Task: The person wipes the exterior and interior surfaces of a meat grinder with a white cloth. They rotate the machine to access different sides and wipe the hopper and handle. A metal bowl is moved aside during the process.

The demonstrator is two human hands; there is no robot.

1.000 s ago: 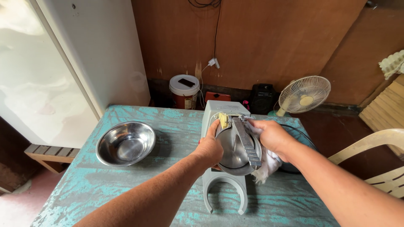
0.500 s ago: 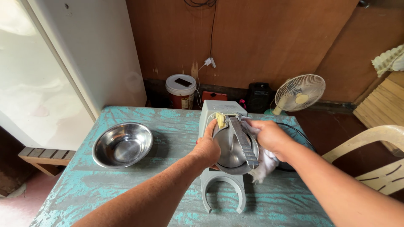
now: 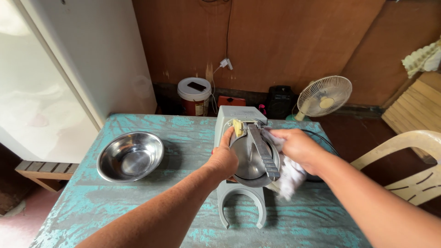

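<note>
at the middle of the worktop (image 3: 138, 202) the grey machine (image 3: 241, 160) is gripped at its round metal disc by the left hand (image 3: 223, 158), while a white cloth (image 3: 289, 177), bunched in the right hand (image 3: 298, 147), could likely be snagged on the blade edge.

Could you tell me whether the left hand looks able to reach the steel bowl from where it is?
Probably yes: the left hand rests on the grey machine, and the tabletop between it and the steel bowl looks unobstructed.

On the tabletop (image 3: 138, 202) there is one steel bowl (image 3: 130, 156), one grey machine (image 3: 245, 156) and one white cloth (image 3: 288, 177). On the floor stand one fan (image 3: 324, 96) and one bucket (image 3: 194, 95), with one plastic chair (image 3: 413, 158) near.
</note>
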